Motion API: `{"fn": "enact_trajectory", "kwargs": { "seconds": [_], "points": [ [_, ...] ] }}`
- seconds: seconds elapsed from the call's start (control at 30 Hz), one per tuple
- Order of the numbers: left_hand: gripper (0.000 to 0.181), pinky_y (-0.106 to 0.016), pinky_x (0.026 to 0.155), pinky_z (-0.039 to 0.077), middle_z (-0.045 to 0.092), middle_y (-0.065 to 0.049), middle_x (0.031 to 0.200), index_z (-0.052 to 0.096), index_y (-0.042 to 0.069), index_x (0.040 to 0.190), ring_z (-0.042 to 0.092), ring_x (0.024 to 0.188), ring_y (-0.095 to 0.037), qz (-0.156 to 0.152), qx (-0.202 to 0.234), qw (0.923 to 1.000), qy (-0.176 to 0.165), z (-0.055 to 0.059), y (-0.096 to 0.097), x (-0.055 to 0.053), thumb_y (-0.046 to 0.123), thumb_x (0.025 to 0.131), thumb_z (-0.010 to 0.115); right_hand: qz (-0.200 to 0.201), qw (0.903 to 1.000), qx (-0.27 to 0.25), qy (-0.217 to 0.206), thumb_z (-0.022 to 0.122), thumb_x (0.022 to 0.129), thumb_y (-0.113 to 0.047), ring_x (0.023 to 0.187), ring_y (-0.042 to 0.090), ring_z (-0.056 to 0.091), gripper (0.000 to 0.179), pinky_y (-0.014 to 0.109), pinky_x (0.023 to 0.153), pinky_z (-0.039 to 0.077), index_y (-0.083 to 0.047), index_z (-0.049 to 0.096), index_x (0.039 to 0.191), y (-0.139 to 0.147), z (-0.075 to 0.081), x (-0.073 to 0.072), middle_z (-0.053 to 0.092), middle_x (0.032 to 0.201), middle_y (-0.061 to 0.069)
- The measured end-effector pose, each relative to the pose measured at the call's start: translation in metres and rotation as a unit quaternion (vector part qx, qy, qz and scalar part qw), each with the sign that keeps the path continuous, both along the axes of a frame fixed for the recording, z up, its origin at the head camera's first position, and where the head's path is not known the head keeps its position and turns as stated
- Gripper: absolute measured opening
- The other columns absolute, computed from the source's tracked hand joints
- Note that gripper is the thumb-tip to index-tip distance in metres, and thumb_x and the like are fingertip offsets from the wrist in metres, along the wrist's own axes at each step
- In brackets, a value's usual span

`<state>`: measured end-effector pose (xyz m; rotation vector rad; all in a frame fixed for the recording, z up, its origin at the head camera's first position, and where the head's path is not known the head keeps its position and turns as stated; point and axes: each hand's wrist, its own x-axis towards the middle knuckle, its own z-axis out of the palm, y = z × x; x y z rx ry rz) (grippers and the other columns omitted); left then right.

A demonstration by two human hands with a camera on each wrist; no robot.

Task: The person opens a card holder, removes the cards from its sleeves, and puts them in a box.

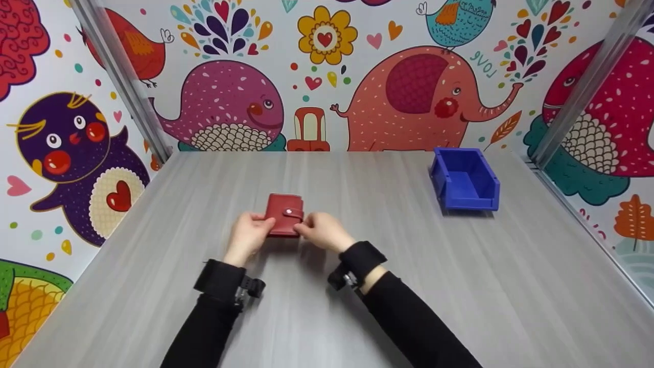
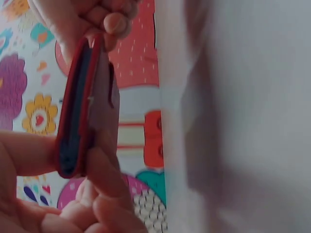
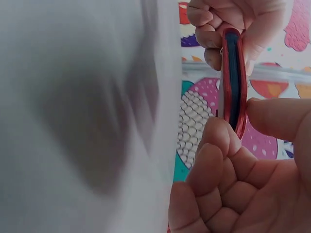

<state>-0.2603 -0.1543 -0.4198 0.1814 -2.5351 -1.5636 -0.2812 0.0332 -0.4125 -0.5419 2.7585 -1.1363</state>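
A small red wallet [image 1: 280, 209] with a snap strap [image 1: 295, 213] is held up between both hands, a little above the table. My left hand [image 1: 247, 234] pinches its lower left edge between thumb and fingers. At the lower right corner, near the strap, my right hand [image 1: 326, 232] grips it the same way. Both wrist views show the wallet edge-on: dark inner layers [image 3: 234, 82] lie between red covers, and the covers are together. Its shadow falls on the grey surface beside it.
A blue plastic bin [image 1: 466, 180] with a lowered front stands at the back right of the grey table [image 1: 357, 189]. Walls printed with cartoon animals [image 1: 409, 97] rise behind and at the sides, with metal posts [image 1: 127, 76] at the corners.
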Motion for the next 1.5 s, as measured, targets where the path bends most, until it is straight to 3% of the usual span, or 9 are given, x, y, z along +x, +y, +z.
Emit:
{"fn": "enact_trajectory", "kwargs": {
  "seconds": [0.23,0.4,0.73,1.13,1.5],
  "points": [
    [0.027,-0.043,0.078,0.053,0.066,-0.030,0.097,0.054,-0.013,0.106,0.065,0.089,-0.037,-0.028,0.011,0.9993,0.021,-0.008,0.040,-0.004,0.009,0.093,0.063,-0.037,0.9990,-0.027,0.002,0.064,0.095,-0.029,0.057,0.010,0.046,0.030,0.025,0.054,0.037,-0.011,0.059,0.072,0.039,-0.005,0.000,0.051,0.063,-0.005],
    [0.026,-0.041,0.076,0.052,0.068,-0.024,0.092,0.056,-0.011,0.104,0.066,0.085,-0.033,-0.043,-0.011,0.9984,0.037,-0.009,0.067,-0.005,0.010,0.092,0.064,-0.061,0.9972,-0.040,0.016,0.065,0.094,-0.028,0.058,0.011,0.044,0.030,0.026,0.055,0.036,-0.012,0.057,0.071,0.066,-0.011,0.002,0.049,0.064,-0.005],
    [0.024,-0.040,0.078,0.051,0.064,-0.018,0.091,0.056,-0.008,0.103,0.063,0.085,-0.030,-0.060,-0.028,0.9972,0.035,-0.010,0.108,-0.006,0.012,0.093,0.066,-0.089,0.9935,-0.071,0.011,0.066,0.094,-0.023,0.061,0.012,0.045,0.025,0.026,0.057,0.036,-0.008,0.061,0.074,0.105,-0.011,0.004,0.053,0.067,-0.002],
    [0.023,-0.040,0.080,0.049,0.062,-0.015,0.091,0.057,-0.006,0.101,0.061,0.087,-0.029,-0.100,-0.069,0.9923,0.020,-0.011,0.135,-0.007,0.013,0.093,0.065,-0.058,0.9970,-0.034,-0.038,0.064,0.096,-0.020,0.058,0.011,0.043,0.027,0.026,0.055,0.034,-0.006,0.061,0.073,0.139,-0.005,0.000,0.052,0.065,-0.004],
    [0.021,-0.041,0.080,0.048,0.060,-0.012,0.086,0.057,-0.004,0.095,0.060,0.084,-0.030,-0.127,-0.108,0.9860,0.017,-0.015,0.141,-0.008,0.014,0.090,0.068,-0.054,0.9944,-0.013,-0.090,0.064,0.096,-0.021,0.058,0.010,0.044,0.028,0.024,0.054,0.035,-0.007,0.059,0.073,0.150,-0.010,-0.005,0.050,0.063,-0.003]
  ]
}}
